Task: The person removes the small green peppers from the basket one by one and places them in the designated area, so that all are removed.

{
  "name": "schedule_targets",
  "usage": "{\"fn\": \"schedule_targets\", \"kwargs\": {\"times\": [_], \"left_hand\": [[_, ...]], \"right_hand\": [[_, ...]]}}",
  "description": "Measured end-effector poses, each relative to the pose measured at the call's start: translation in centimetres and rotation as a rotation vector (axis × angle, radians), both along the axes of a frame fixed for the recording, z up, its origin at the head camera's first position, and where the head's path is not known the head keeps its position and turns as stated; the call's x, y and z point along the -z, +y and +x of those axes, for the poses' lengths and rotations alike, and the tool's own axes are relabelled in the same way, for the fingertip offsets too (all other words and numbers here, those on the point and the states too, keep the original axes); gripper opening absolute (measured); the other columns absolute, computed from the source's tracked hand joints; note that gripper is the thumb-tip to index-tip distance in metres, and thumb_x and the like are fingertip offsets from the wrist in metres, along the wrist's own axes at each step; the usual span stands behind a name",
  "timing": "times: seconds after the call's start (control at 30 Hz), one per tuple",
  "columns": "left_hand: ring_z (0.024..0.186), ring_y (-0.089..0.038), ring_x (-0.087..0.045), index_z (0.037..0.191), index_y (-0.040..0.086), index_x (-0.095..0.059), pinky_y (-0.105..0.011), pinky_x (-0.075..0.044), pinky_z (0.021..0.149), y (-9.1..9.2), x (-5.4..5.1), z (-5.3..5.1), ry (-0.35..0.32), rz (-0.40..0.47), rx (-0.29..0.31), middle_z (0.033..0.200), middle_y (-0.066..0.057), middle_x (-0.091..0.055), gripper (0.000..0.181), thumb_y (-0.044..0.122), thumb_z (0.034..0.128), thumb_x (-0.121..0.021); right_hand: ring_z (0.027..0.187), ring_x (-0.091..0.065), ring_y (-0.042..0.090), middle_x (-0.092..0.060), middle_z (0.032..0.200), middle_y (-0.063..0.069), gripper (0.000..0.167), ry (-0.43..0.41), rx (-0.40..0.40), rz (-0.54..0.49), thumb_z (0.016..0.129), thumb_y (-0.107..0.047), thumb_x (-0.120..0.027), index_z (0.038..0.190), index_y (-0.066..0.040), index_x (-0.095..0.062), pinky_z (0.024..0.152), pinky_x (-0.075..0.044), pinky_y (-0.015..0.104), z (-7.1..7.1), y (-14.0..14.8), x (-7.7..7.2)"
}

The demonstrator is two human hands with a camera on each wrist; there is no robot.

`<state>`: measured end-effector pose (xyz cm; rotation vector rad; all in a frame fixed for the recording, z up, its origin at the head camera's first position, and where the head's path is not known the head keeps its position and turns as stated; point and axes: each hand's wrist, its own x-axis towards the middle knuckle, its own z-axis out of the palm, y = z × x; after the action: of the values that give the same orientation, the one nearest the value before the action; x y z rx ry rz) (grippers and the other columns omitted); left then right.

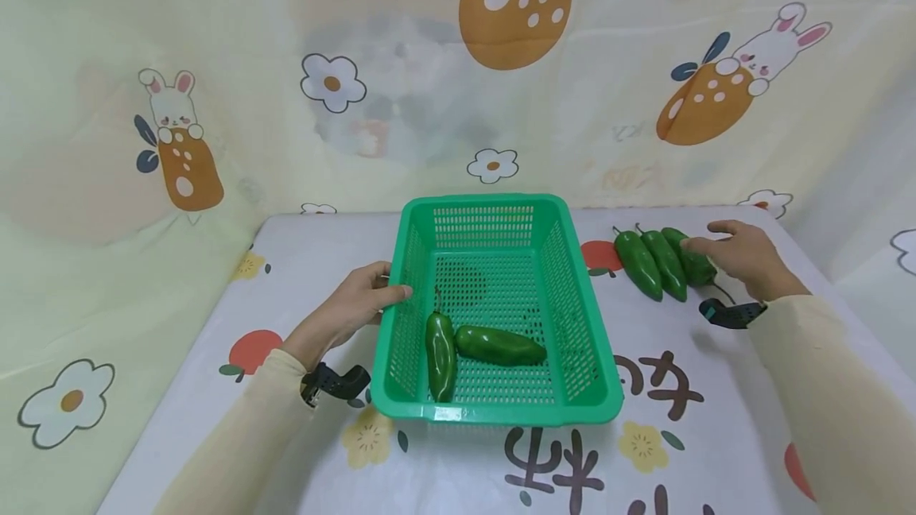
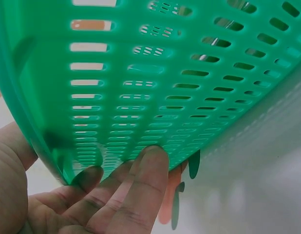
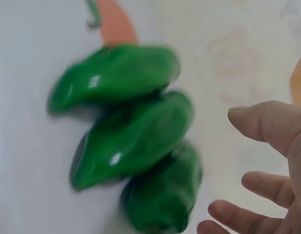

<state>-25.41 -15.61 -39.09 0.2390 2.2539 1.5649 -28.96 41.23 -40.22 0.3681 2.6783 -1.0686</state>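
Observation:
A green plastic basket (image 1: 587, 324) stands in the middle of the table. My left hand (image 1: 358, 300) grips its left rim, thumb over the edge; in the left wrist view the fingers (image 2: 145, 185) lie against the slotted outer wall. Inside the basket are two green peppers, one lengthwise (image 1: 440, 356) and one crosswise (image 1: 501, 346). At the right, three more green peppers (image 1: 638, 263) lie side by side. My right hand (image 1: 747, 257) is over the rightmost pepper (image 1: 690, 261), fingers spread. In the right wrist view its fingers stand apart from the peppers (image 3: 136, 141), holding nothing.
A white patterned cloth (image 1: 687, 459) with fruit, flowers and lettering covers the table. Behind it hangs a cream cloth (image 1: 401, 141) printed with rabbits and flowers. Both wrists wear dark straps (image 1: 733, 314).

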Motion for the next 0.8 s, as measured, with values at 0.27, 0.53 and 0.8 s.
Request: {"fn": "schedule_targets", "kwargs": {"times": [0.27, 0.53, 0.8], "left_hand": [[0.104, -0.032, -0.074, 0.140, -0.005, -0.051, -0.047, -0.064, 0.089, 0.0, 0.0, -0.1, 0.004, 0.001, 0.006, 0.126, -0.027, -0.065, 0.043, 0.016, 0.1037, -0.061], [0.105, -0.032, -0.074, 0.139, -0.005, -0.052, -0.048, -0.064, 0.090, 0.0, 0.2, -0.3, 0.005, 0.001, -0.005, 0.127, -0.026, -0.064, 0.042, 0.016, 0.1037, -0.062], [0.103, -0.032, -0.075, 0.142, -0.003, -0.051, -0.049, -0.064, 0.089, 0.1, 0.3, -0.2, 0.015, -0.018, -0.007, 0.128, -0.027, -0.064, 0.045, 0.017, 0.1036, -0.062]], "right_hand": [[0.140, -0.030, 0.061, -0.028, 0.158, 0.041, 0.103, 0.153, -0.013, -0.068, 0.098, -0.064, -0.058, 0.165, 0.000, -0.013, 0.108, -0.034, 0.081, 0.7, -4.3, -3.3], [0.129, -0.053, 0.037, -0.043, 0.150, 0.024, 0.089, 0.239, -0.159, -0.203, 0.102, -0.051, -0.063, 0.166, -0.008, -0.020, 0.096, -0.058, 0.029, 1.4, -11.6, -6.9], [0.127, -0.056, 0.039, -0.050, 0.145, 0.022, 0.074, 0.215, -0.299, -0.298, 0.102, -0.034, -0.069, 0.162, -0.010, -0.033, 0.106, -0.054, 0.053, 2.4, -18.9, -8.4]]}}
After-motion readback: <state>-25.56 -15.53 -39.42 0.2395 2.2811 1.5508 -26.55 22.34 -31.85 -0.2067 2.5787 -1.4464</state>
